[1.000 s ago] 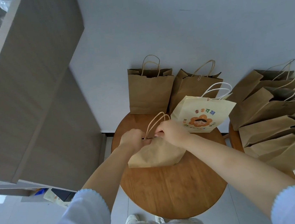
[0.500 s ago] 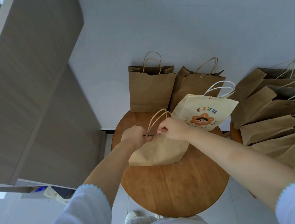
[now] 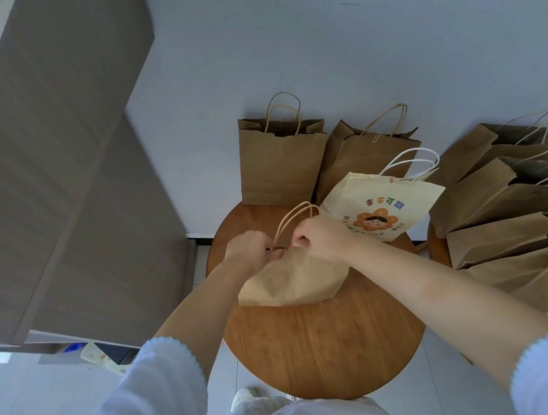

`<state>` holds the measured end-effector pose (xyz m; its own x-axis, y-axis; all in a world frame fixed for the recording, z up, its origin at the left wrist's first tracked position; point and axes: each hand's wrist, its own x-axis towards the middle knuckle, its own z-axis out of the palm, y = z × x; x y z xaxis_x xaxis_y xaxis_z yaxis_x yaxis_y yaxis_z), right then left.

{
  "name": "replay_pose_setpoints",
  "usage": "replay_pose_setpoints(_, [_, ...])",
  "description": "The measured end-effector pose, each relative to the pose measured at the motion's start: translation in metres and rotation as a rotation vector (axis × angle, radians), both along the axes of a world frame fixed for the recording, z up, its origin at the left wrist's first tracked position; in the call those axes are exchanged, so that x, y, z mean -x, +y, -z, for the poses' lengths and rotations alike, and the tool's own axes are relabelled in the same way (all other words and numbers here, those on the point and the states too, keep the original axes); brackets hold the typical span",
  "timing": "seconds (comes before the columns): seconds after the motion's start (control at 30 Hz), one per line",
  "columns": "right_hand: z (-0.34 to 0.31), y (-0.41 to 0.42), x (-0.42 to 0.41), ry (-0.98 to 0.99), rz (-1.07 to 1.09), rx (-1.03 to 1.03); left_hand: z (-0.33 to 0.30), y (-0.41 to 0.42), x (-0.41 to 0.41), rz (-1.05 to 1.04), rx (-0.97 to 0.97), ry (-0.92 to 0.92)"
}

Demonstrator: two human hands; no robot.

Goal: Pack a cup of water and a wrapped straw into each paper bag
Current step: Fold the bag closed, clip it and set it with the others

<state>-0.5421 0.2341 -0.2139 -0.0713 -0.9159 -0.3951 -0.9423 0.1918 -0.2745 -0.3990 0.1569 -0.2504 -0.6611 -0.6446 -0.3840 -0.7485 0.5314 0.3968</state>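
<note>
A brown paper bag (image 3: pixel 292 281) stands on the round wooden table (image 3: pixel 320 346), its twisted paper handles (image 3: pixel 296 216) sticking up. My left hand (image 3: pixel 248 250) pinches the left side of the bag's top edge. My right hand (image 3: pixel 321 239) pinches the right side of the same edge, right by the handles. The mouth is pressed together between the hands, so what is inside the bag is hidden. No cup or straw shows anywhere.
Two brown bags (image 3: pixel 280 161) (image 3: pixel 359 155) and a cream bag with a flower print (image 3: pixel 383 207) stand at the table's far edge against the wall. Several more brown bags (image 3: pixel 508 213) crowd a second table on the right. A grey cabinet (image 3: pixel 46 166) rises at left.
Both hands stayed at the bag's top edge with only small finger movements. The view shifted a little.
</note>
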Motion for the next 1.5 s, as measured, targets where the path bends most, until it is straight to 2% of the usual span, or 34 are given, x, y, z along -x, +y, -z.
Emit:
replay_pose_setpoints(0.5, [-0.007, -0.012, -0.002, 0.036, -0.013, -0.112, -0.002, 0.004, 0.001, -0.023, 0.026, -0.035])
replay_pose_setpoints(0.77, [-0.003, -0.011, -0.008, 0.1, -0.018, -0.102, -0.002, 0.003, 0.0, -0.023, 0.034, -0.037])
replay_pose_setpoints(0.9, [-0.008, -0.012, -0.013, 0.211, -0.055, -0.142, -0.002, 0.003, 0.0, -0.009, 0.034, -0.036])
replay_pose_setpoints(1.0, [-0.005, -0.01, -0.017, 0.288, -0.117, -0.093, -0.004, 0.004, -0.001, -0.024, 0.023, -0.036])
replay_pose_setpoints(1.27, [0.001, 0.004, -0.017, 0.359, -0.254, -0.028, -0.004, 0.004, -0.003, -0.049, 0.004, -0.022])
replay_pose_setpoints(1.37, [0.001, 0.013, -0.012, 0.301, -0.307, 0.097, -0.006, 0.004, -0.006, -0.062, 0.016, 0.002])
replay_pose_setpoints(1.5, [0.001, 0.04, 0.013, 0.178, -0.237, 0.549, -0.005, 0.0, -0.017, 0.005, 0.035, 0.037])
